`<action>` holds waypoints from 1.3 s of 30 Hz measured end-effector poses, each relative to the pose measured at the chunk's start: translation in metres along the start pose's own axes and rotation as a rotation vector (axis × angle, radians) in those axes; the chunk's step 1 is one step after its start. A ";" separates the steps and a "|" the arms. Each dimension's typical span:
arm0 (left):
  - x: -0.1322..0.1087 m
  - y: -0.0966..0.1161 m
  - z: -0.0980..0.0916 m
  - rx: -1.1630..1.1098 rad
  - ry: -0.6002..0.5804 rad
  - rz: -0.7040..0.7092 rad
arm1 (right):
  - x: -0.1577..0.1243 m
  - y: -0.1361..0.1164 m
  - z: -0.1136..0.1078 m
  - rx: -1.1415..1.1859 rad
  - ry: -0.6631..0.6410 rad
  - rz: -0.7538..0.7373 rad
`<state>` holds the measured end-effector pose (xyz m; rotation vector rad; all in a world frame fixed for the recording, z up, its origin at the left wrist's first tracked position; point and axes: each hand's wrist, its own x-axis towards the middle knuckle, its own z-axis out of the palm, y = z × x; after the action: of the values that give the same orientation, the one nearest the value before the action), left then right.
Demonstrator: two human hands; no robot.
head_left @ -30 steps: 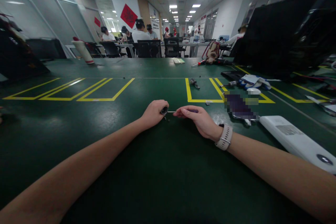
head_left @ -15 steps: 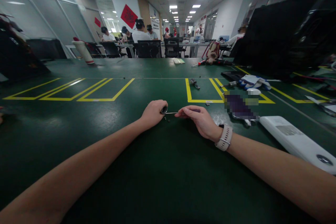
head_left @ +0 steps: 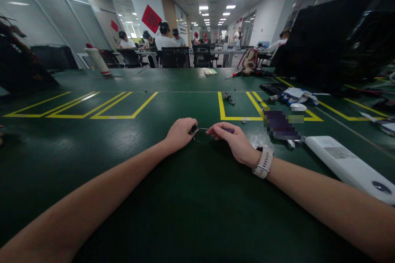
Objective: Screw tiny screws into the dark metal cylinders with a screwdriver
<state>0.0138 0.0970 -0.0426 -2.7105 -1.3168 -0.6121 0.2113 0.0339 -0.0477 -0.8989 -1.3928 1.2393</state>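
- Above the green tabletop (head_left: pixel 197 213), the left hand (head_left: pixel 180 134) is wrapped around a dark hollow metal cylinder (head_left: pixel 193 130), its open end facing the right hand (head_left: pixel 231 139).
- The right hand pinches a slim screwdriver (head_left: pixel 229 130) with a purple handle; its shaft points at the cylinder's mouth, though whether the tip touches is too small to tell.
- Progress, as a judgement: the work seems partway, with tiny loose parts (head_left: pixel 198 141) lying just below the hands and the cylinder not yet set down. What is left inside it cannot be made out.
- Farther off, a metal fitting (head_left: pixel 228 98) lies within yellow tape lines (head_left: pixel 221 107), with small pieces (head_left: pixel 244 122) just outside them.
- To the right sit white-and-blue gloves (head_left: pixel 298 95) and a long white device (head_left: pixel 336 158), both well apart from the hands.
- Nothing visible blocks the tool; the loose parts underneath could be brushed by a low wrist.
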 end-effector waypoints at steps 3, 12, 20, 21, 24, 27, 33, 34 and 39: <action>0.000 0.001 -0.002 0.030 -0.003 0.023 | -0.001 -0.002 0.001 -0.090 -0.030 -0.008; -0.003 0.007 -0.005 0.086 -0.011 0.088 | -0.007 -0.015 0.008 -0.373 -0.101 -0.097; -0.001 0.000 -0.002 -0.076 0.003 0.101 | 0.003 -0.007 0.002 0.063 -0.108 0.145; -0.001 -0.002 -0.001 -0.100 0.014 0.087 | 0.003 -0.007 0.002 0.068 -0.109 0.148; 0.000 -0.005 0.001 -0.165 0.040 0.047 | 0.002 -0.007 0.002 0.069 -0.112 0.155; 0.000 -0.006 0.002 -0.205 0.045 0.027 | 0.002 -0.006 0.001 0.090 -0.116 0.154; 0.001 -0.004 0.001 -0.192 0.023 0.033 | 0.003 -0.007 0.000 0.136 -0.111 0.171; 0.001 -0.004 0.001 -0.183 0.020 0.029 | 0.002 -0.007 0.000 0.137 -0.108 0.171; 0.002 -0.003 0.000 -0.151 0.020 -0.017 | 0.001 -0.007 0.000 0.164 -0.086 0.152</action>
<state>0.0128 0.1002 -0.0426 -2.8046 -1.3416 -0.7681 0.2115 0.0336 -0.0409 -0.8582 -1.2859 1.5003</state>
